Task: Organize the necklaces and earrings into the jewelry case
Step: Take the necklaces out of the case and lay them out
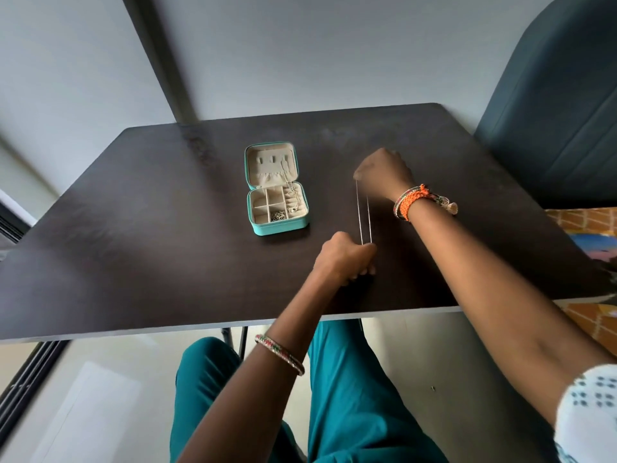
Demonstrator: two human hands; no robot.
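A thin silver necklace chain point(363, 212) is stretched taut as a doubled strand over the dark table point(150, 235). My right hand point(384, 170) pinches its far end, and my left hand point(345, 259) grips its near end. To the left of the chain lies the open turquoise jewelry case point(277, 188), with a cream lining. Its raised lid carries a chain hanging from a hook. Small silver pieces lie in the front and right compartments of its divided base.
A dark teal chair back point(561, 105) stands at the table's far right. Patterned orange fabric point(591, 235) shows past the right edge. My legs in teal trousers point(334, 396) are under the near edge. A grey wall is behind.
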